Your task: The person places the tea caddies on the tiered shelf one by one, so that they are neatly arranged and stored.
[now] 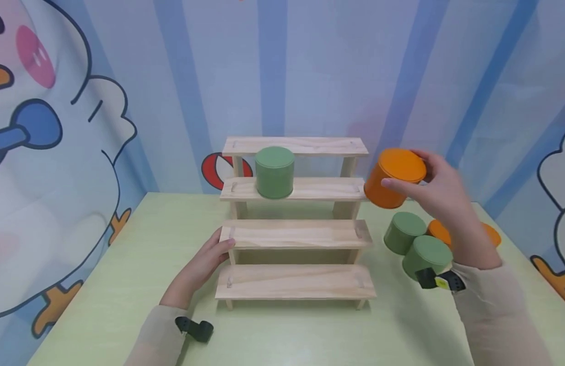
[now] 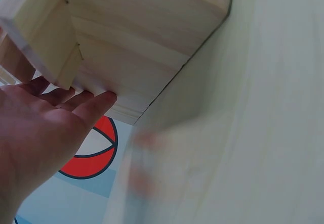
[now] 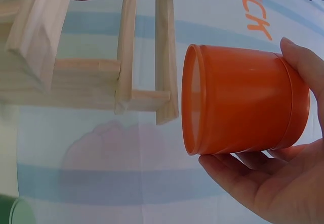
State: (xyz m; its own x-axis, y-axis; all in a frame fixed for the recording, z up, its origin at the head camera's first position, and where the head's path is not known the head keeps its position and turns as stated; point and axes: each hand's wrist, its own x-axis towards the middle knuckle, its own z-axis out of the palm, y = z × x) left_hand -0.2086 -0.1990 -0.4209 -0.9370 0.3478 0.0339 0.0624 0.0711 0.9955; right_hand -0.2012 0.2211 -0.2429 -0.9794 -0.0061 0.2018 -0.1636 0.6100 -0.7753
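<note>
A pale wooden four-step display shelf (image 1: 296,282) stands on the table. My left hand (image 1: 209,259) grips the left end of its second step from the bottom, thumb on top; in the left wrist view the fingers (image 2: 98,105) lie along the wood from the side. In my right hand (image 1: 440,185) is an orange round tin (image 1: 394,178), held in the air by its upper part, just right of the upper steps. The right wrist view has this tin (image 3: 243,100) on its side, thumb and fingers around its lid end. One green tin (image 1: 275,173) stands on the second step from the top.
Two green tins (image 1: 403,234) stand on the table right of the shelf. Orange tins (image 1: 492,235) are partly hidden behind my right forearm. A cartoon-printed blue striped cloth (image 1: 309,66) hangs behind and beside the light green table (image 1: 291,340).
</note>
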